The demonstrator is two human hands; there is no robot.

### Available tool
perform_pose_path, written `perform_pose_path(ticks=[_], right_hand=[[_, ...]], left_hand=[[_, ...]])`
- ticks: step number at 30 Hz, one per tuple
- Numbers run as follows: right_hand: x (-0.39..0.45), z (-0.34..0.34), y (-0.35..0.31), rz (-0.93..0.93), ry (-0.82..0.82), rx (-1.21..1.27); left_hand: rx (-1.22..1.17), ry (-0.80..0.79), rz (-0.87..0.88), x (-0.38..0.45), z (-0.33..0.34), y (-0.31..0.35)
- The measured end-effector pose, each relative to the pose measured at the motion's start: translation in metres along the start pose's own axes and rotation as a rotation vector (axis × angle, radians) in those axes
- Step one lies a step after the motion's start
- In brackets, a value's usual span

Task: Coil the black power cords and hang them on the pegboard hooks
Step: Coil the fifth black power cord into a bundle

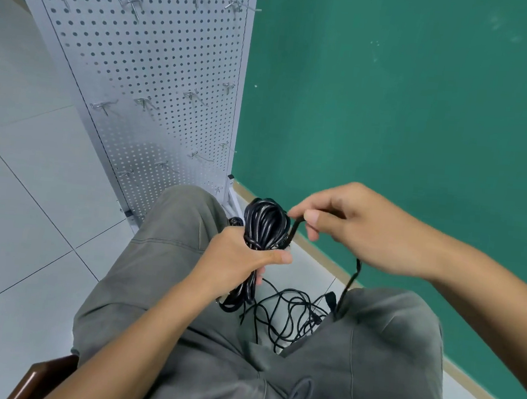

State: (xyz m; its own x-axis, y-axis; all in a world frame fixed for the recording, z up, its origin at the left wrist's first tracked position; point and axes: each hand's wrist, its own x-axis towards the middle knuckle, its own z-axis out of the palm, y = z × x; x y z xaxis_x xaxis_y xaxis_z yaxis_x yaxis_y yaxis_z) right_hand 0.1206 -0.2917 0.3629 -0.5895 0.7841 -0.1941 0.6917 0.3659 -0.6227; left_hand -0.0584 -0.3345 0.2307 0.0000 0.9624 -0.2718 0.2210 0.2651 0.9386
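At frame centre the left hand [237,261] grips the coil [263,225] of black cord. The right hand [359,228] pinches its loose end [294,231] just beside. More cords [289,317] lie tangled on the floor below; the pegboard [157,86] with bare hooks [133,3] stands upper left.

I see a teal-green wall [410,101] filling the right side, with a pale tan baseboard [324,253] running along its foot. The floor [13,207] is large, light grey tiles with thin dark joints. A dark brown wooden chair corner [42,374] shows at bottom left.
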Motion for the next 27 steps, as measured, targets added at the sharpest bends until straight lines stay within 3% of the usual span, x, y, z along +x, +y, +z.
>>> perform_pose_path(ticks=[4, 8, 12, 16, 19, 27], right_hand=[[0.021, 0.000, -0.028, -0.078, -0.127, -0.030], [0.046, -0.002, -0.045, -0.033, -0.222, -0.092], [0.071, -0.007, -0.035, 0.038, -0.348, -0.049], [0.089, -0.002, -0.007, 0.062, -0.551, 0.312], [0.092, 0.004, 0.011, 0.096, -0.624, 0.659], [0.074, 0.032, 0.041, 0.060, -0.475, 1.050]], left_hand=[[0.158, -0.085, 0.035, -0.007, 0.004, 0.005], [0.324, -0.155, 0.105, -0.017, 0.002, 0.014], [0.322, -0.247, 0.172, -0.020, -0.002, 0.015], [0.168, -0.321, 0.220, -0.022, -0.004, 0.013], [-0.058, -0.291, 0.283, -0.023, -0.003, 0.014], [-0.665, -0.217, 0.094, -0.018, 0.006, 0.007]])
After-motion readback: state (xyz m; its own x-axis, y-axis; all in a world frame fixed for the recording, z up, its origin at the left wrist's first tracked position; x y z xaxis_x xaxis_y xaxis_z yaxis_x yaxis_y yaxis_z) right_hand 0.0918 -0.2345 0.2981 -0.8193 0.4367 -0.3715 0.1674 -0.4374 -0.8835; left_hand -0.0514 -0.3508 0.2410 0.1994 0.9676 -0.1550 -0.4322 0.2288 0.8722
